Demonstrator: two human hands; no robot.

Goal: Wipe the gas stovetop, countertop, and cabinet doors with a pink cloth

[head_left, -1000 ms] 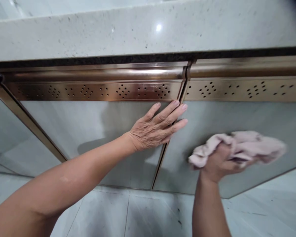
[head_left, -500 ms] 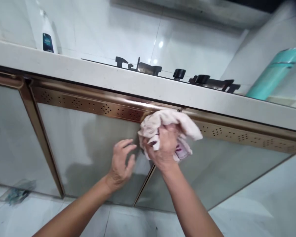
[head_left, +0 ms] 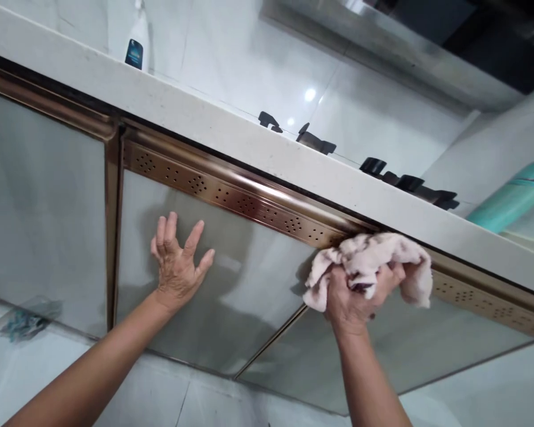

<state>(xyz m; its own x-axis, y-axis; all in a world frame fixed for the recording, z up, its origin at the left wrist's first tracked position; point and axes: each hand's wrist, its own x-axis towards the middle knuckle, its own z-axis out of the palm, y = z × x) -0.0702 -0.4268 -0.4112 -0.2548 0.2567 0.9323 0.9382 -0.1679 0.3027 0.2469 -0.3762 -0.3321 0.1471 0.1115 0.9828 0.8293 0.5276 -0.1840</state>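
My right hand (head_left: 356, 296) grips a crumpled pale pink cloth (head_left: 382, 255), pressed against the bronze metal trim near the top of the cabinet, where two doors meet. Part of the fingers is hidden in its folds. With fingers spread, my left hand (head_left: 178, 261) is at the pale glass cabinet door (head_left: 231, 296) and holds nothing; whether it touches the glass I cannot tell. Between the hands runs the perforated bronze strip (head_left: 249, 204) along the door's upper edge.
Above the doors juts the white countertop edge (head_left: 213, 127). On it stand a white spray bottle (head_left: 136, 50), black stove parts (head_left: 315, 141) and a teal flask (head_left: 511, 198). A clear bag-like item (head_left: 26, 320) lies on the floor at left. A range hood (head_left: 409, 47) hangs at upper right.
My right hand has moved right along the trim with the cloth. My left hand has shifted left and spread its fingers. The view has tilted.
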